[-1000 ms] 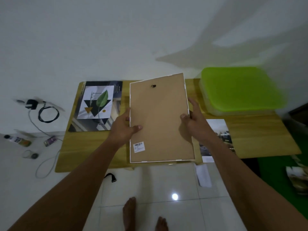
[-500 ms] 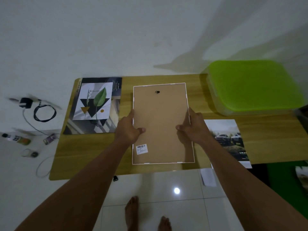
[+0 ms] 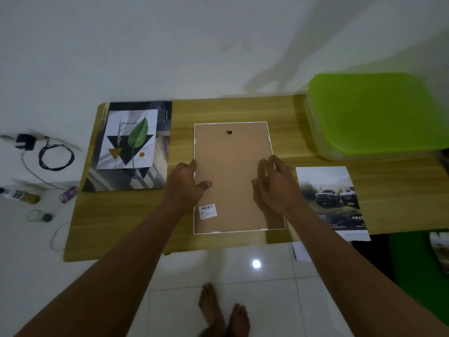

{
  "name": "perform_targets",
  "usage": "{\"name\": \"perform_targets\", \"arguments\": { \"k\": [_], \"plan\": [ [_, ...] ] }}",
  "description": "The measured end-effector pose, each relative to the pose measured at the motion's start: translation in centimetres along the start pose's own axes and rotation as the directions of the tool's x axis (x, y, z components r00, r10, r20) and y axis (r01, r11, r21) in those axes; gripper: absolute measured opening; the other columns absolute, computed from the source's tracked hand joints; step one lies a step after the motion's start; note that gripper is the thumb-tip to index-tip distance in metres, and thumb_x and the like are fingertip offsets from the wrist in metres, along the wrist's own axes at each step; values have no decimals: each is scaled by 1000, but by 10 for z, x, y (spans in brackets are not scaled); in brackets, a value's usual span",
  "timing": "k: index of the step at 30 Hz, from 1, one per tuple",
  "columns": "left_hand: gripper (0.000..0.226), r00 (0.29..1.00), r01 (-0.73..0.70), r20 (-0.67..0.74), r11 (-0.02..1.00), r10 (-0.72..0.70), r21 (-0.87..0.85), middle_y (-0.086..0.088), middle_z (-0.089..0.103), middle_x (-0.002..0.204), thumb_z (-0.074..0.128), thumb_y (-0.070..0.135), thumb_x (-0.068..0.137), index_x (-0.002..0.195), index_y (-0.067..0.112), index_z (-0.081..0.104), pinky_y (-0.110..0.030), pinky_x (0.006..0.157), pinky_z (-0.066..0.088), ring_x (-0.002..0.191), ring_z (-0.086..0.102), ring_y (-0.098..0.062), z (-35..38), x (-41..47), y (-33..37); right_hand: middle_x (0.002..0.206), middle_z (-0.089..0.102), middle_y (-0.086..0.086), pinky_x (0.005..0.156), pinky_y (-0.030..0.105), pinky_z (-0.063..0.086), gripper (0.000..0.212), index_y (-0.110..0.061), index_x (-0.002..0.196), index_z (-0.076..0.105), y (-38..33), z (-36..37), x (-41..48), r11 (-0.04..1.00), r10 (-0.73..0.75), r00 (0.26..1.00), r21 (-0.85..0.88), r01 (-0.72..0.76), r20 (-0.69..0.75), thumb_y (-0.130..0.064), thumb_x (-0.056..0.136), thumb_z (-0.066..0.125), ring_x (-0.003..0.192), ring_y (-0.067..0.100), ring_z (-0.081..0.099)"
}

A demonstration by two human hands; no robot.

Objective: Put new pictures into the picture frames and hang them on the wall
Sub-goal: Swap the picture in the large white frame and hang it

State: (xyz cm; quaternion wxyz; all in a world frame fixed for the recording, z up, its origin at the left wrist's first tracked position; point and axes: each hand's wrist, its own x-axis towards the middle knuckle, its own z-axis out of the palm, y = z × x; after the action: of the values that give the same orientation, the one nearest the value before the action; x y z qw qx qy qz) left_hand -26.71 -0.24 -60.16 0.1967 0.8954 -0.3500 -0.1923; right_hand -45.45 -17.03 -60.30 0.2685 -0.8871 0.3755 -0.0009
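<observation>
Wooden table [image 3: 136,215] — picture frame [image 3: 230,176] face-down, both hands touching.

A low wooden table [image 3: 126,222] is standing against a plain white wall [image 3: 145,45]. Glossy white floor tiles [image 3: 243,300] are reflecting one ceiling light [image 3: 256,263]. Dim lighting is casting soft shadows on the wall.

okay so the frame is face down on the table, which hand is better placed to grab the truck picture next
The right hand. It hovers open over the picture frame at its right edge, beside the truck picture. The left hand rests on the frame's far edge.
</observation>
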Motion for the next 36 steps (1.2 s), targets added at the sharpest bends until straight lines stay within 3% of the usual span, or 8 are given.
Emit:
{"name": "perform_targets", "arguments": {
  "k": [4, 7, 10, 13, 17, 24, 28, 36],
  "plan": [
    [82, 993, -116, 38, 987, 113, 106, -21, 54, 133, 65, 53, 81, 143, 4, 44, -49, 95, 48, 120, 51, -39, -10, 5, -8, 160, 23, 12, 120, 42, 22, 61, -13, 150, 35, 4, 2, 5, 997, -30, 999, -68, 32, 19, -42, 99, 51, 148, 31, 18],
    [76, 984, -155, 105, 983, 144, 102, -21, 38, 150, 57, 45, 89, 148, 2, 36, -43, 110, 32, 137, 36, -37, -13, 8, -8, 154, 34, 16, 116, 47, 27, 56, -9, 145, 41, -1, 4, 16, 988, -73, 997, -136, 68, -32, -39, 99, 52, 143, 35, 28],
    [83, 975, -153, 170, 986, 140, 64, -21, 22, 158, 41, 41, 80, 152, 3, 26, -37, 116, 23, 146, 22, -34, -17, 15, -9, 152, 34, 16, 115, 57, 23, 55, -10, 145, 39, -17, 6, 36, 980, -91, 995, -181, 83, -42, -38, 99, 48, 144, 35, 26],
    [82, 960, -119, 265, 990, 96, 72, -18, 4, 162, 53, 32, 90, 155, 6, 11, -38, 120, 14, 150, 5, -31, -21, 23, -13, 152, 31, 18, 115, 56, 21, 56, -9, 146, 37, -32, 8, 59, 980, -112, 994, -169, 108, -17, -37, 99, 48, 145, 34, 23],
    [85, 953, -116, 286, 992, 96, 56, -14, 7, 163, 61, 17, 92, 156, 7, 6, -39, 120, 15, 150, 6, -30, -24, 35, -13, 150, 33, 20, 112, 51, 23, 50, -7, 141, 41, -44, 5, 88, 972, -181, 983, -155, 177, -12, -33, 100, 48, 142, 35, 26],
    [112, 931, -115, 363, 977, 43, 179, -12, 7, 163, 80, 40, 76, 156, 22, 5, -43, 119, 16, 150, 7, -29, -36, 62, -11, 151, 40, 14, 115, 54, 20, 44, -17, 141, 51, -39, 12, 130, 967, -230, 973, -122, 226, -26, -35, 102, 45, 146, 28, 26],
    [129, 921, -131, 390, 962, 27, 242, -9, 2, 164, 88, 41, 63, 156, 24, 0, -45, 121, 15, 151, 1, -28, -41, 79, -11, 135, 55, 9, 110, 52, 28, 34, -16, 127, 63, -42, 14, 137, 962, -258, 959, -120, 243, -122, -33, 99, 50, 136, 26, 42],
    [132, 887, -127, 461, 966, 10, 224, 1, -2, 164, 89, 35, 63, 156, 24, -5, -42, 120, 10, 151, -3, -21, -47, 84, -12, 100, 67, 0, 103, 54, 35, 22, -16, 91, 70, -58, 20, 149, 973, -212, 949, -143, 183, -231, -22, 95, 49, 104, 25, 60]
  ]
}}
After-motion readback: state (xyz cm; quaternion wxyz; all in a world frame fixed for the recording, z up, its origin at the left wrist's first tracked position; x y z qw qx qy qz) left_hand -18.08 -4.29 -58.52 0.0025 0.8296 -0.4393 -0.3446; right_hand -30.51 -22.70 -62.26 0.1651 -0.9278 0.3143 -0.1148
